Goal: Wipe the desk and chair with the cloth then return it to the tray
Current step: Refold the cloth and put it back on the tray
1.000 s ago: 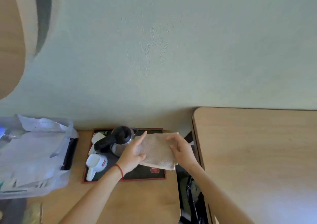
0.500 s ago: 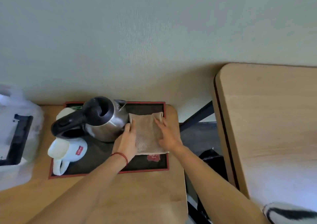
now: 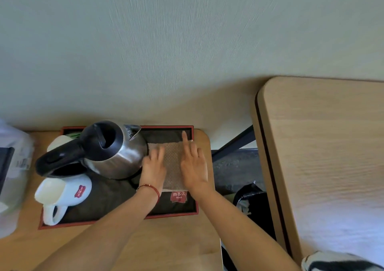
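Note:
A folded beige cloth (image 3: 173, 164) lies flat in the right part of the black tray (image 3: 116, 196) with a red rim, on the wooden desk (image 3: 166, 237). My left hand (image 3: 154, 168) presses on the cloth's left edge, right beside the kettle. My right hand (image 3: 194, 164) rests flat on the cloth's right side with the index finger stretched toward the tray's far rim. Both palms face down; neither hand grips the cloth.
A steel kettle (image 3: 108, 152) with a black handle and white mugs (image 3: 68, 189) fill the tray's left half. A plastic bag (image 3: 14, 166) sits at the far left. A wooden board (image 3: 324, 156) stands on the right, with a dark gap and a black bag (image 3: 252, 204) between.
The cloth came down from being held above the tray to lying flat in it. Both hands flattened on it, and the view moved closer and lower.

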Motion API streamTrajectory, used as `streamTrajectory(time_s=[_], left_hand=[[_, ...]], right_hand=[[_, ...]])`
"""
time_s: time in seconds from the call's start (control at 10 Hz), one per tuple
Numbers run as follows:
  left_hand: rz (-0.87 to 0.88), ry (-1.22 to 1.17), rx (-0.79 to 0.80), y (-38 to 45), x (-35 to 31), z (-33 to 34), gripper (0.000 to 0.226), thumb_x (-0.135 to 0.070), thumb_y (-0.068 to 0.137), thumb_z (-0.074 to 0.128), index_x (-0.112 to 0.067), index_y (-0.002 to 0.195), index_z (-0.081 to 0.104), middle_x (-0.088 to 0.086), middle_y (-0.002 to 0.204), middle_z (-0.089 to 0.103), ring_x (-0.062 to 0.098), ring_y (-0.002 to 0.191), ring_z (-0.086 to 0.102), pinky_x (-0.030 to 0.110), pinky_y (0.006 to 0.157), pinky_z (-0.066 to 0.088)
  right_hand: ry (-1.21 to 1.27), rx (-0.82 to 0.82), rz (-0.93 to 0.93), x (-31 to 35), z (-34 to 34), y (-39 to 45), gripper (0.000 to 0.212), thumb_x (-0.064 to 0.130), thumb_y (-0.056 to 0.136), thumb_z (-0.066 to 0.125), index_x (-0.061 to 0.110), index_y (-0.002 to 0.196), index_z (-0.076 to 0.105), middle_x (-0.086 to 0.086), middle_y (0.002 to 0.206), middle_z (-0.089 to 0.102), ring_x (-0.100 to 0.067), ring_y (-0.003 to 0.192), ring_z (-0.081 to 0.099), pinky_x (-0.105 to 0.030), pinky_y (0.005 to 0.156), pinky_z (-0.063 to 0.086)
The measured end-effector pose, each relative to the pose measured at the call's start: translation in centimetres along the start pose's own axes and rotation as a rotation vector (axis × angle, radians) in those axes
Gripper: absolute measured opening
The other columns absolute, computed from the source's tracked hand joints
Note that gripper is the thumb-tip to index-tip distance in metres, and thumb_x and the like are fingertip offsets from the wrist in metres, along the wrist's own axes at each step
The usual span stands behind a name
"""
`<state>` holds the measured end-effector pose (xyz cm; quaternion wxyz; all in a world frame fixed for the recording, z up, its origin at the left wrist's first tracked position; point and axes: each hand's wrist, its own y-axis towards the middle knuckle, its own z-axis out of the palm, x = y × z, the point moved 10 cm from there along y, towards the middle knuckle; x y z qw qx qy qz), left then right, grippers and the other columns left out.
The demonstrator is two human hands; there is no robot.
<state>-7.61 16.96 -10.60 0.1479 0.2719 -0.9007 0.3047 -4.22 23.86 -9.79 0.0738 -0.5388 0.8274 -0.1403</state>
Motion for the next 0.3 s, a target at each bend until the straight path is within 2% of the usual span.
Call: streamTrajectory(time_s=[0.1, 0.2, 0.3], left_hand=[[0.072, 0.225, 0.014, 0.5, -0.2, 1.1, 0.034, -0.024, 0.093, 0.041, -0.013, 0.124, 0.054, 0.008, 0.141, 0.038, 0.025, 0.129, 0.027, 0.032, 0.101, 0.031], [0.076, 0.202, 0.067, 1.2, 0.2, 2.1, 0.036, -0.024, 0.094, 0.038, -0.015, 0.125, 0.053, 0.004, 0.136, 0.046, 0.024, 0.133, 0.022, 0.03, 0.104, 0.025], [0.079, -0.077, 0.004, 0.0, 1.1, -0.5, 0.031, -0.027, 0.09, 0.047, -0.018, 0.116, 0.06, 0.005, 0.128, 0.053, 0.028, 0.129, 0.029, 0.034, 0.101, 0.03]], right_hand=[[-0.074, 0.04, -0.009, -0.2, 1.0, -0.2, 0.055, 0.011, 0.086, 0.06, 0.001, 0.136, 0.041, -0.016, 0.158, 0.011, -0.03, 0.136, 0.026, -0.039, 0.113, 0.024], [0.011, 0.067, 0.009, -1.1, 1.3, -0.3, 0.053, 0.006, 0.086, 0.057, 0.004, 0.136, 0.042, -0.012, 0.158, 0.016, -0.029, 0.128, 0.033, -0.039, 0.106, 0.029], [0.224, 0.069, 0.068, -1.2, -0.4, -1.3, 0.035, -0.005, 0.084, 0.055, 0.007, 0.117, 0.058, -0.009, 0.149, 0.036, -0.031, 0.115, 0.043, -0.039, 0.095, 0.039]])
